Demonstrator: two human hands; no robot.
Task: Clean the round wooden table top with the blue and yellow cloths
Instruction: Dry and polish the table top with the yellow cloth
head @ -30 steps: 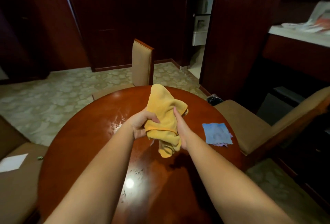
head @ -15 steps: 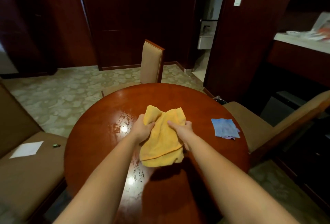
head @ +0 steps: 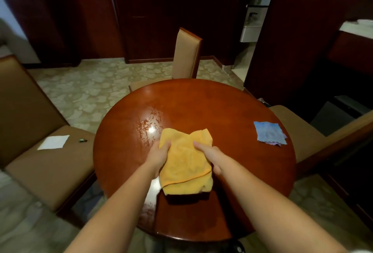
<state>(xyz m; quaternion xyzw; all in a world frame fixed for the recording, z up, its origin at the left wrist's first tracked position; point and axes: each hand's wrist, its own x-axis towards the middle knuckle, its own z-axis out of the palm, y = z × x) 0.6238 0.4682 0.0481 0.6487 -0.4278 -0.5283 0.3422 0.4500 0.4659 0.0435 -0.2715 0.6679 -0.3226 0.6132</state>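
Your left hand (head: pixel 158 157) grips the left edge of the yellow cloth (head: pixel 185 164), fingers curled over its upper left corner; your right hand (head: pixel 212 157) grips the right edge, its index finger lying out along the fabric while the other fingers curl around the side; between the two hands the cloth is bunched and folded, and its lower end casts a dark shadow on the wood below, though you cannot tell from here whether that end touches the surface; it sits over the near middle of the round wooden table top (head: pixel 201 103); the blue cloth (head: pixel 269 133) lies flat and loosely folded near the table's right edge, well apart from both hands; a patch of wet streaks (head: pixel 150 125) glints just beyond the yellow cloth on the left, and another wet strip (head: pixel 151 198) runs beside your left forearm; a chair (head: pixel 186 55) stands at the far side of the table; on the seat of the chair to your left (head: pixel 50 164) lie a white sheet of paper (head: pixel 53 142) and a small dark object (head: pixel 82 140), too small to identify; a third chair (head: pixel 298 133) sits at the right, just beside the blue cloth's edge of the table.
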